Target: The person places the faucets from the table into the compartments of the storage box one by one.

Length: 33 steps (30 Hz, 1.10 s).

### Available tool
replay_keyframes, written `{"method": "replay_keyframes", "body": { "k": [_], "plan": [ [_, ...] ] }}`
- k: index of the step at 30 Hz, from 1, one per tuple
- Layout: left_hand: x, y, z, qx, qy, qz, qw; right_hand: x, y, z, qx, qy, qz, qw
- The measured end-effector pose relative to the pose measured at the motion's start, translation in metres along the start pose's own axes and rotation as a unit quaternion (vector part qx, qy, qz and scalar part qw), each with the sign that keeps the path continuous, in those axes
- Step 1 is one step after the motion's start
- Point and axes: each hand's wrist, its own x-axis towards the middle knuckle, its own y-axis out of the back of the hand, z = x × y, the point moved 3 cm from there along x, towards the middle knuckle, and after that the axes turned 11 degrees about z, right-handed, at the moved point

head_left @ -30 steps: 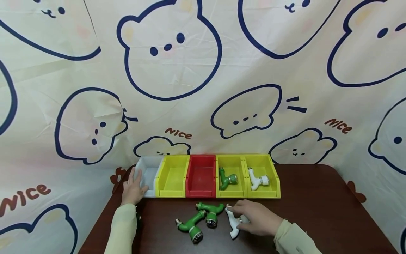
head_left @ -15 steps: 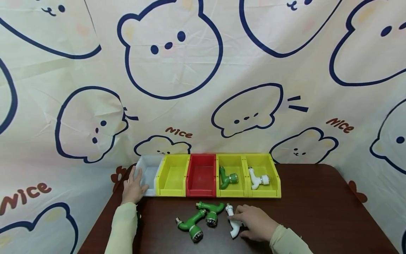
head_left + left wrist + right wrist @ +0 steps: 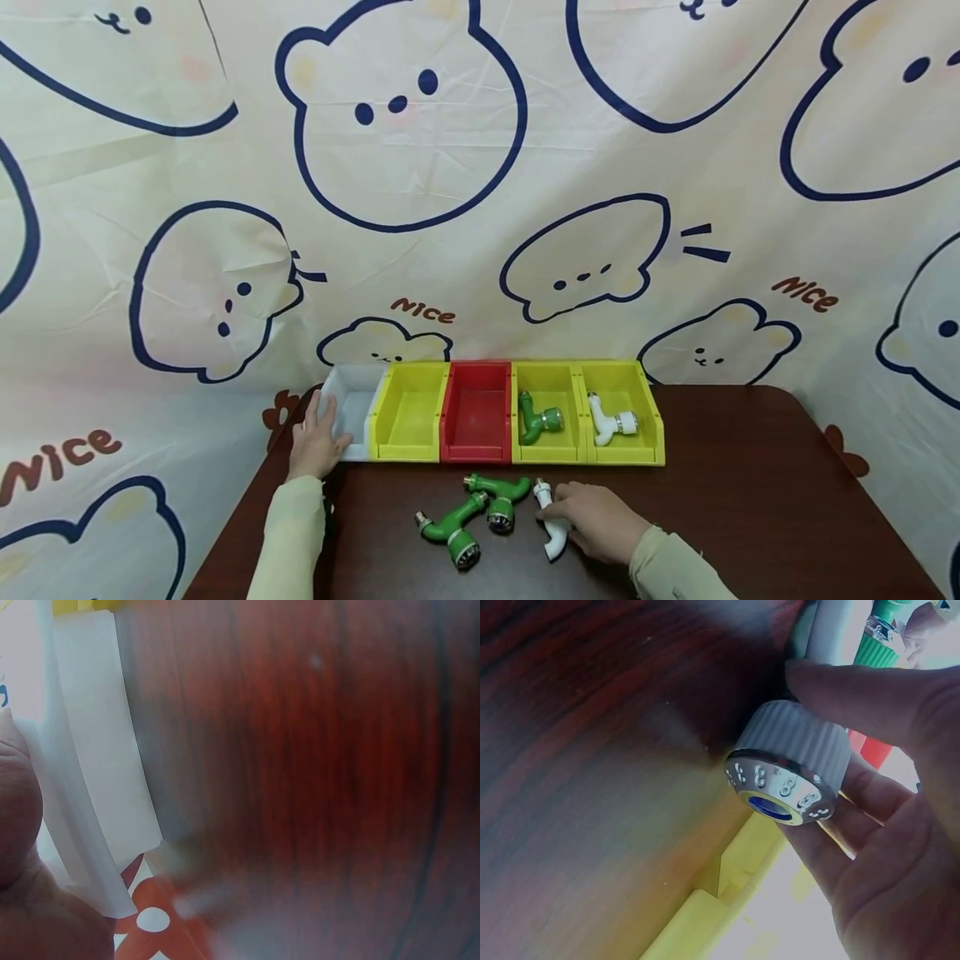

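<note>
A white tap (image 3: 553,533) lies on the table at front centre. My right hand (image 3: 600,521) grips it from the right, and the right wrist view shows thumb and fingers about its ridged knob (image 3: 795,742). To its left lie two green taps (image 3: 453,531) (image 3: 501,500), knobs towards me. My left hand (image 3: 315,442) rests on the left side of the whitish bin (image 3: 358,408), its fingers extended along the rim and its thumb near the front lip. In the left wrist view, only part of that hand (image 3: 22,825) shows beside the bin's wall (image 3: 105,742).
Right of the whitish bin stand a yellow bin (image 3: 408,408), a red bin (image 3: 477,408) and two more yellow bins. One of those holds a green tap (image 3: 538,418), the rightmost a white tap (image 3: 611,421). A patterned cloth (image 3: 405,275) hangs behind the dark wooden table (image 3: 750,483).
My right hand has shifted slightly left and down in the view, and its fingers have closed round the white tap, which stays about where it was. My left hand keeps its place.
</note>
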Motion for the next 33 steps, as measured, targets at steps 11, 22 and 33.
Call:
{"method": "replay_keyframes", "body": {
  "k": [11,22,33],
  "plan": [
    [-0.004,-0.001,0.001,0.004,0.002,0.001,1.0000,0.000,0.017,-0.001,-0.003,0.017,0.022,1.000],
    [-0.003,0.001,0.003,0.002,-0.001,0.002,1.0000,0.010,0.047,-0.009,-0.011,0.020,0.081,0.996],
    [-0.002,0.001,0.003,0.012,-0.002,0.010,0.9999,0.022,0.049,-0.007,-0.023,0.015,0.096,0.995]
  ]
}}
